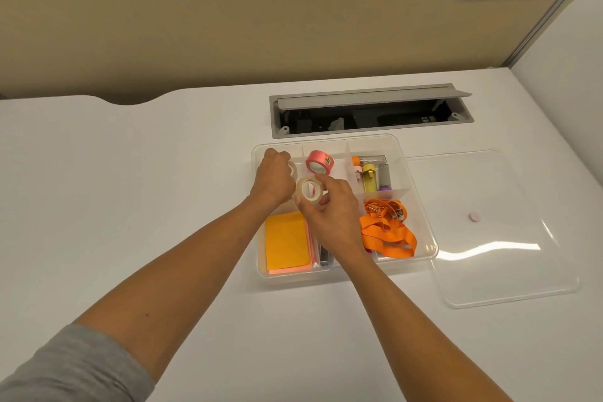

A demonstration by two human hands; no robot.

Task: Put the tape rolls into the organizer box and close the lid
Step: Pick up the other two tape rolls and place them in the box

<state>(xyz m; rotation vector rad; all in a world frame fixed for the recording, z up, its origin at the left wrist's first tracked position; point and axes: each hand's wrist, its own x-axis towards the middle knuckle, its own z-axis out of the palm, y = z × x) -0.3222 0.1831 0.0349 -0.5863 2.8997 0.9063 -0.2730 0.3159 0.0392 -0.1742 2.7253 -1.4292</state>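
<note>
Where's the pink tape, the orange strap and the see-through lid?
pink tape [320, 161], head view, on its pink outer band.
orange strap [388, 232], head view, on the bunched orange webbing.
see-through lid [509, 238], head view, on its flat middle panel.

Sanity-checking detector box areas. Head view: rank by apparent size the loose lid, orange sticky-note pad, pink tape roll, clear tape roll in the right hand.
1. Loose lid, by far the largest.
2. Orange sticky-note pad.
3. Pink tape roll and clear tape roll held by the right hand: these look alike, and the clear one is partly covered, so unranked.
</note>
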